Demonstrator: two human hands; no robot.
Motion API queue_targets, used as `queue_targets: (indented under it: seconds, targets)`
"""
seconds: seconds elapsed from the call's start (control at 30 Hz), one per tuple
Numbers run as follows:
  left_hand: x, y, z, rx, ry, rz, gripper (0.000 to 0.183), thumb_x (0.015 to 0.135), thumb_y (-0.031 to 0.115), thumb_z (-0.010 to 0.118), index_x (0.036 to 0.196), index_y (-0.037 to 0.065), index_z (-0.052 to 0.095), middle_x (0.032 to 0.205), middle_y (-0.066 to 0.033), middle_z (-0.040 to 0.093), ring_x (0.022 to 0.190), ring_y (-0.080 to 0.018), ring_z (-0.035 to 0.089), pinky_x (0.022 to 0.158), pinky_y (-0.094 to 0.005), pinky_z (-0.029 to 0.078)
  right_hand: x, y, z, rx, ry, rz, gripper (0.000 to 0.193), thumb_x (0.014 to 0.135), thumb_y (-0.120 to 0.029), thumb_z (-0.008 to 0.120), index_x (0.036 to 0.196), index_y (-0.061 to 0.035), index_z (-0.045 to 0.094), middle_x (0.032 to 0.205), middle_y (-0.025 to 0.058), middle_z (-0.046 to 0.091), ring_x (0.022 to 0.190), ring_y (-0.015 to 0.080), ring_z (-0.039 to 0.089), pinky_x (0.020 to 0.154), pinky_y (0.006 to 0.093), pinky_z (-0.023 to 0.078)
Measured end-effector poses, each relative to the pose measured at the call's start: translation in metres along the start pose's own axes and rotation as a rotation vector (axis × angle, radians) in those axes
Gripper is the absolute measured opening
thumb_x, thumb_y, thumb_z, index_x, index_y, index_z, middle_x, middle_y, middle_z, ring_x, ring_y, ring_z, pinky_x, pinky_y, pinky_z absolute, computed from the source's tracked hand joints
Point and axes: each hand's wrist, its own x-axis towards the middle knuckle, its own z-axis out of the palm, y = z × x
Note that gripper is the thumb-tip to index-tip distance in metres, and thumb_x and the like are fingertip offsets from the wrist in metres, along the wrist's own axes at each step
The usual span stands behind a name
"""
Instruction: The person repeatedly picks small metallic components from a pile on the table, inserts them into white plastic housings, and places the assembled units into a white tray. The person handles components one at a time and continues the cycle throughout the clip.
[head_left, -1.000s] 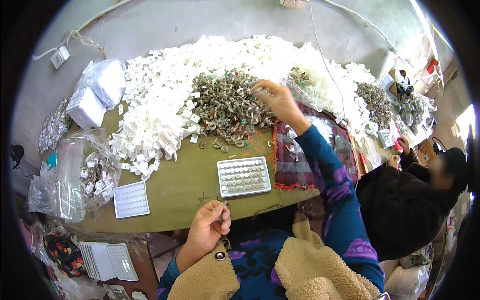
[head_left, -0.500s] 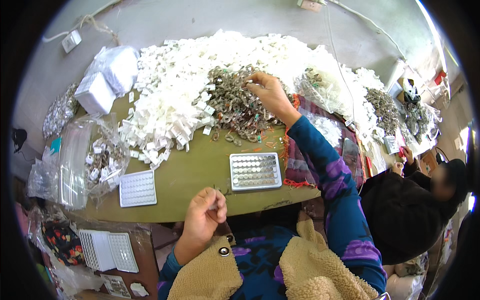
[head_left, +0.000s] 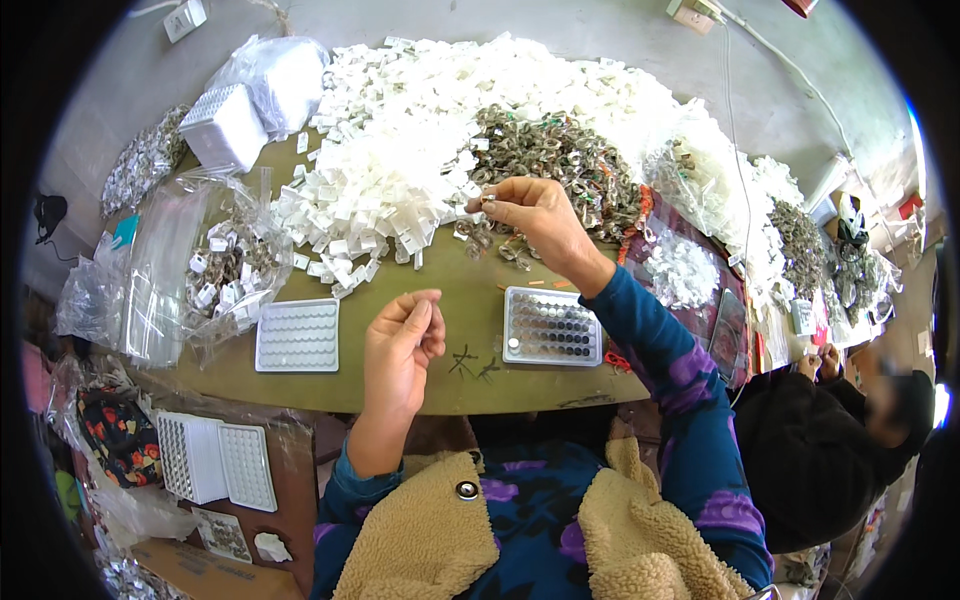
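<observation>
My right hand (head_left: 545, 225) is over the near edge of a heap of small grey-brown looped pieces (head_left: 570, 165), thumb and forefinger pinched on a small piece too tiny to name. Lower and to the left, my left hand (head_left: 398, 350) hovers over the table's front part with fingers curled together; whatever they hold is hidden. A white tray with rows of round, coin-like discs (head_left: 509, 330), silvery and dark, lies below my right forearm. An unfilled white tray with round pockets (head_left: 297, 338) rests left of my left hand.
A large pile of white plastic pieces (head_left: 375, 185) spreads behind. Stacked trays in plastic (head_left: 222, 128) and a clear bag of parts (head_left: 225, 270) stand left. A checked cloth (head_left: 700, 310) lies right, under white bits. A co-worker in black (head_left: 790, 450) sits at right.
My right hand has come from the middle of the looped-piece heap to its near left edge. My left hand has risen over the table. The whole view has shifted.
</observation>
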Motion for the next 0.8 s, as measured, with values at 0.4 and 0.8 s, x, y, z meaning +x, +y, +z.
queue_targets:
  seconds: [0.4, 0.8]
  targets:
    - [0.015, 0.000, 0.008, 0.200, 0.064, 0.262, 0.025, 0.095, 0.010, 0.064, 0.116, -0.004, 0.063, 0.089, -0.0043, 0.062, 0.067, -0.0073, 0.055, 0.058, -0.0221, 0.047, -0.035, -0.014, 0.051, -0.083, -0.274, -0.092, 0.022, 0.096, -0.005, 0.056, 0.117, 0.0008, 0.059, 0.075, 0.0068, 0.062, 0.067, 0.0120, 0.059, 0.061, 0.0288, 0.048]
    - [-0.006, 0.004, -0.021, -0.379, -0.134, -0.309, 0.012, 0.097, 0.015, 0.062, 0.091, 0.005, 0.058, 0.080, -0.0028, 0.058, 0.065, -0.0093, 0.051, 0.053, -0.0227, 0.039, -0.057, -0.010, 0.051, -0.249, -0.427, -0.386, 0.022, 0.086, -0.004, 0.067, 0.106, -0.0020, 0.057, 0.089, 0.0160, 0.066, 0.083, 0.0339, 0.066, 0.072, 0.0392, 0.052]
